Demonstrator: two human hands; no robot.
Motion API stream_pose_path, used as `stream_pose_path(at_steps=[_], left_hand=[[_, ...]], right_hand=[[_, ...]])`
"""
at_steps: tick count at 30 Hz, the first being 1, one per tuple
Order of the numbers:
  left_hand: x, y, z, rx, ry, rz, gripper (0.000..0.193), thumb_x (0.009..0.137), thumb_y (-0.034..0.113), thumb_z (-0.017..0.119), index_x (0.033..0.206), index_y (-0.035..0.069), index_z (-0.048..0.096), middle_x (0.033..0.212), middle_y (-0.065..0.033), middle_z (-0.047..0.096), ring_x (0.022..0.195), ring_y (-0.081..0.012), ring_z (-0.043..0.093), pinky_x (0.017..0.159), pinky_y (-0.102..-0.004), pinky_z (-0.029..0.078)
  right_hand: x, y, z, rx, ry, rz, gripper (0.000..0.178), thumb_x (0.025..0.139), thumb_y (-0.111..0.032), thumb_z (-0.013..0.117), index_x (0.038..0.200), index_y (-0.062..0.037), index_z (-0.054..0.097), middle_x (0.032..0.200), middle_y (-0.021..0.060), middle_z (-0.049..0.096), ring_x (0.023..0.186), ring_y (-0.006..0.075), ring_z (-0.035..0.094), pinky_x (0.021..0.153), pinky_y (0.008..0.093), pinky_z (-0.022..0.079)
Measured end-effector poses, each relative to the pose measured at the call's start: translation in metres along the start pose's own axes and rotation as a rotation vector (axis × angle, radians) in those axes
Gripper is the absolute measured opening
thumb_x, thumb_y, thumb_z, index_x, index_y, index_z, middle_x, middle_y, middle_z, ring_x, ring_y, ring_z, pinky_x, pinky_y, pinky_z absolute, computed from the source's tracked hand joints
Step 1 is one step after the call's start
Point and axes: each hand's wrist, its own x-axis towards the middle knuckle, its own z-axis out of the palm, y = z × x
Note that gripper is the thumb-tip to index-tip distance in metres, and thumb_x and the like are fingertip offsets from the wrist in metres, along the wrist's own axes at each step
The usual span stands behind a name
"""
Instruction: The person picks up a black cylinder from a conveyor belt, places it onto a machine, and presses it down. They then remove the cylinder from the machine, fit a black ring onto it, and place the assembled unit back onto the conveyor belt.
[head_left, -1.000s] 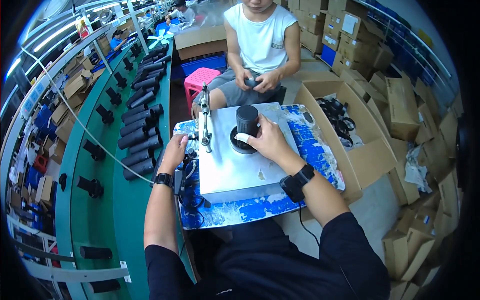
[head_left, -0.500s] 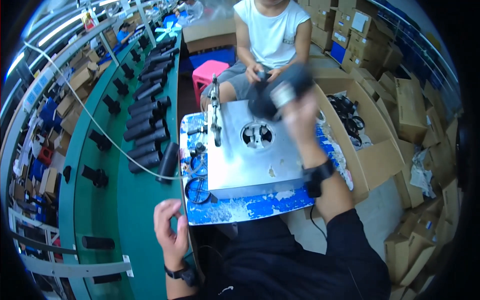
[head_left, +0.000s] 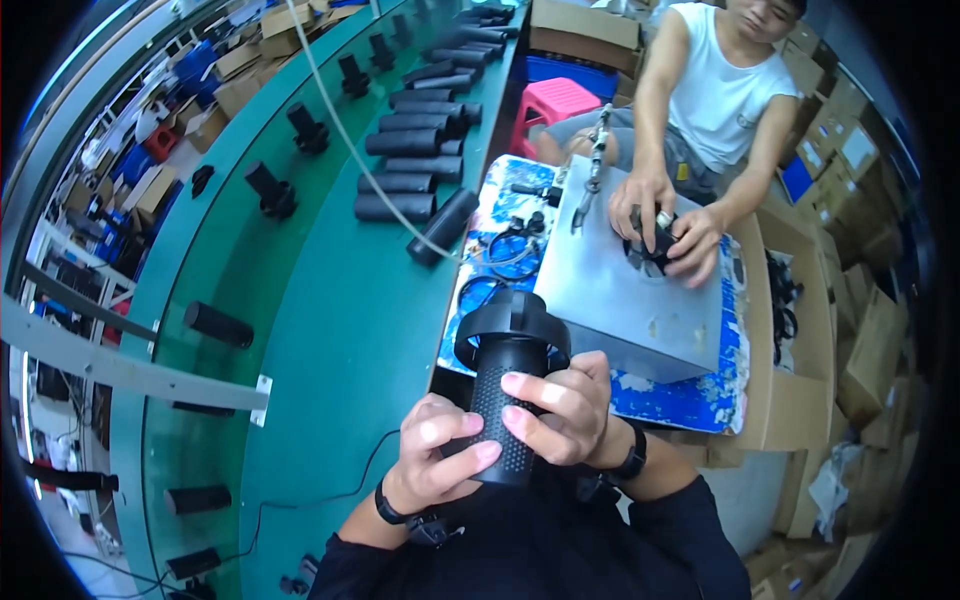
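Note:
Close to my body I hold a black perforated cylinder (head_left: 495,410) with a wider ring at its far end. My left hand (head_left: 437,450) is closed round its lower left side, thumb and fingertips pressed to the dotted surface. From the right, my right hand (head_left: 563,408) grips the same part with its fingers across the front. Beyond it stands a metal box (head_left: 640,310) with a round opening in its top. A co-worker's two hands (head_left: 665,230) are at that opening, holding a small dark part in or over it.
On the left, a green conveyor bench (head_left: 330,330) carries several black tubes (head_left: 400,207) and upright black parts. A toggle clamp (head_left: 596,160) rises at the box's left edge. Black rings lie on the blue worn tabletop (head_left: 640,395). An open carton (head_left: 800,400) stands at the right.
My right hand has come back from over the metal box with the black part, and my left hand has joined it. The co-worker's hands have moved onto the box opening. The view has swung left.

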Motion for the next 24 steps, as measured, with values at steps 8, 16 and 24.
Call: stream_pose_path(at_steps=[8, 16, 24], left_hand=[[0.006, -0.019, -0.041, 0.414, -0.014, -0.136, 0.055, 0.082, 0.018, 0.088, 0.131, 0.006, 0.065, 0.127, -0.0202, 0.065, 0.101, -0.0354, 0.070, 0.077, -0.0440, 0.056], [0.043, -0.237, -0.222, 1.019, -0.016, -0.659, 0.056, 0.094, 0.027, 0.078, 0.142, 0.011, 0.055, 0.134, -0.0217, 0.063, 0.120, -0.0447, 0.065, 0.096, -0.0501, 0.057], [0.003, -0.346, -0.365, 1.277, -0.143, -1.187, 0.068, 0.091, 0.041, 0.080, 0.150, 0.022, 0.053, 0.146, -0.0199, 0.059, 0.132, -0.0442, 0.060, 0.104, -0.0607, 0.052]], right_hand=[[0.013, 0.022, 0.027, 0.191, -0.285, 0.184, 0.047, 0.080, -0.005, 0.082, 0.124, -0.0140, 0.068, 0.126, 0.0110, 0.071, 0.081, 0.0200, 0.061, 0.076, 0.0352, 0.048], [-0.024, 0.097, -0.004, 0.471, -0.525, 1.107, 0.029, 0.088, -0.008, 0.086, 0.114, -0.0061, 0.074, 0.095, -0.0052, 0.071, 0.064, -0.0015, 0.041, 0.057, 0.0181, 0.032], [-0.018, 0.096, 0.003, 0.621, -0.398, 1.091, 0.023, 0.089, -0.008, 0.086, 0.109, -0.0062, 0.076, 0.079, -0.0096, 0.063, 0.060, -0.0027, 0.041, 0.056, 0.0181, 0.033]])
